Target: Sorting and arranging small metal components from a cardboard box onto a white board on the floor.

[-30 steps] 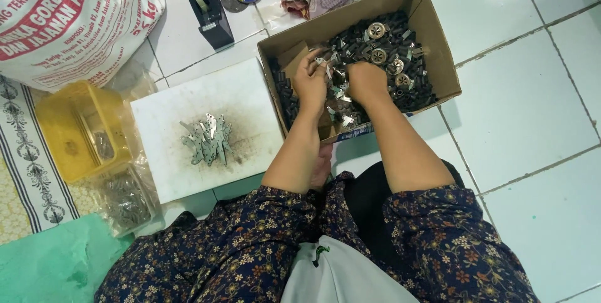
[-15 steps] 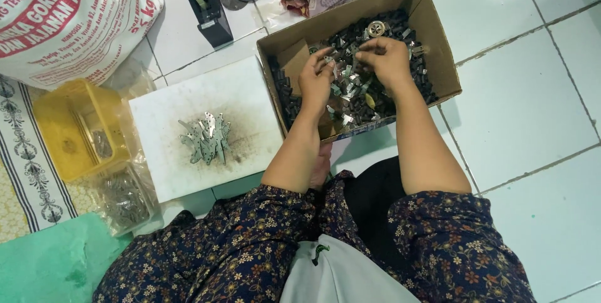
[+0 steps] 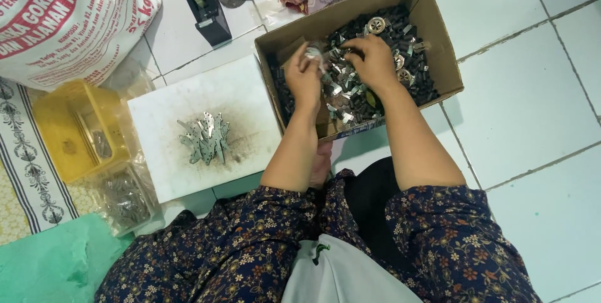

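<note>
Left hand [image 3: 305, 77] pinching small silvery metal piece [image 3: 315, 54]; right hand [image 3: 374, 60] fingers curled into open brown cardboard box [image 3: 438, 40] upper centre — sharp edges risking cuts, piece slipping back.

The printed sack [image 3: 59, 18] is cut off by the frame's top and left edges.

Bright, even, sharp; soft shadows.

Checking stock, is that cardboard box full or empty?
Partly full: small metal parts cover the cardboard box floor, well below its walls.
</note>
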